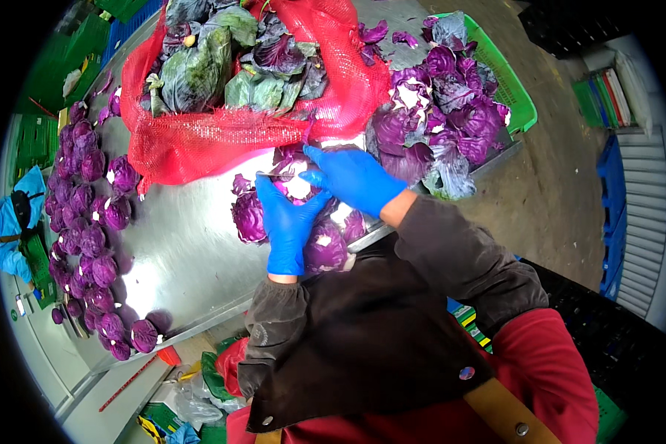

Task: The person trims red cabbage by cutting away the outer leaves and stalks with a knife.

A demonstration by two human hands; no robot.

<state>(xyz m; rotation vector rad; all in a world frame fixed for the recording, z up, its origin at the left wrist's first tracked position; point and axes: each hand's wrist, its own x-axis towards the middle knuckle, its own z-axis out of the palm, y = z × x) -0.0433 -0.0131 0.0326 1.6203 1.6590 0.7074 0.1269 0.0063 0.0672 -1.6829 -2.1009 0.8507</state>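
In the head view my left hand (287, 226), in a blue glove, grips a purple cabbage (296, 190) with a pale cut patch. My right hand (351, 177), also blue-gloved, closes over the cabbage's upper right, on what looks like a thin knife (281, 175) across it, mostly hidden. Purple cabbages (325, 244) and trimmed pieces lie around both hands on the steel table (177, 259). Above them, a red mesh bag (192, 144) holds cabbages with green outer leaves (192, 74).
Rows of trimmed purple cabbages (81, 214) line the table's left side. A green crate (516, 96) with purple leaves (470, 126) sits at upper right. Stacked green crates (52, 66) stand at left. Concrete floor (540, 207), blue crates (610, 207) and a slatted metal structure (636, 222) are at right.
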